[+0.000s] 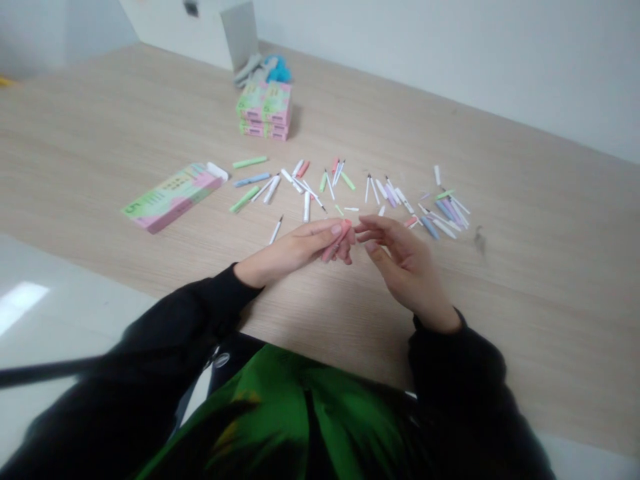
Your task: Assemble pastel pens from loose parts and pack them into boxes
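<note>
Left hand [316, 241]: thumb and fingers clamped on pink pen piece [337, 243]. Right hand [404, 259]: thumb and fingers parted, just right; contact unclear.

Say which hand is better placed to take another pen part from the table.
Probably the right hand: it appears empty and open, while the left hand holds a pink pen piece.

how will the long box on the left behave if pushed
The box likely slides rather than tips, lying long and low on the table. It looks like printed card, so may dent. A white flap seems open at one end, so anything inside could slip out.
</note>
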`<state>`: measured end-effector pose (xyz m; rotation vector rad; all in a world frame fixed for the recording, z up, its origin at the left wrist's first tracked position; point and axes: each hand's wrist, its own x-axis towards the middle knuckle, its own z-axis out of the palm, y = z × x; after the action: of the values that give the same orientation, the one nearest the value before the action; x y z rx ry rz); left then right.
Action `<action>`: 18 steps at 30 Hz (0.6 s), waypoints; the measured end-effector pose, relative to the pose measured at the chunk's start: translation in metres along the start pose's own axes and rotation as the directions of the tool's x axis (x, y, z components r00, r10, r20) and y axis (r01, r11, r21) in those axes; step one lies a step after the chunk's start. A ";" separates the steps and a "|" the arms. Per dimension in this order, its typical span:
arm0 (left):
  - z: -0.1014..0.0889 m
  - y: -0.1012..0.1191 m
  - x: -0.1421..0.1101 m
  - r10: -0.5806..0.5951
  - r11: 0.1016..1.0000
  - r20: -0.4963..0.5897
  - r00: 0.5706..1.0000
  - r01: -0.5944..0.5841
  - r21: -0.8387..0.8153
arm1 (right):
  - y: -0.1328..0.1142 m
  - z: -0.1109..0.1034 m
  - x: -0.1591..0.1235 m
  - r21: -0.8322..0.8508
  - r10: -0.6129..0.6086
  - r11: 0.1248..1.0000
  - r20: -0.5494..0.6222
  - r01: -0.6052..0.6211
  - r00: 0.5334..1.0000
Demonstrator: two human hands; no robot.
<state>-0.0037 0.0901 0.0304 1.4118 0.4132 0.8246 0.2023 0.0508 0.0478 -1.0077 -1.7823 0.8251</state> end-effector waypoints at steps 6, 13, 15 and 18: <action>-0.003 0.006 -0.003 -0.014 0.998 -0.079 0.997 0.018 0.052 | 0.002 0.000 -0.004 -0.001 0.032 0.999 -0.045 -0.033 0.998; 0.001 0.006 -0.002 -0.173 0.967 -0.003 0.985 0.170 0.188 | 0.003 0.016 -0.001 0.107 0.074 0.992 -0.038 -0.070 0.996; 0.002 0.006 -0.002 -0.210 0.948 -0.008 0.978 0.205 0.244 | 0.007 0.018 0.000 0.127 0.091 0.988 -0.034 -0.086 0.995; 0.003 0.006 -0.001 -0.190 0.960 -0.018 0.982 0.189 0.208 | 0.011 0.015 0.000 0.130 0.116 0.986 -0.068 -0.106 0.991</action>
<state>-0.0038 0.0873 0.0364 1.5390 0.6385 0.6369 0.1913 0.0544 0.0329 -1.0483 -1.6014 0.9444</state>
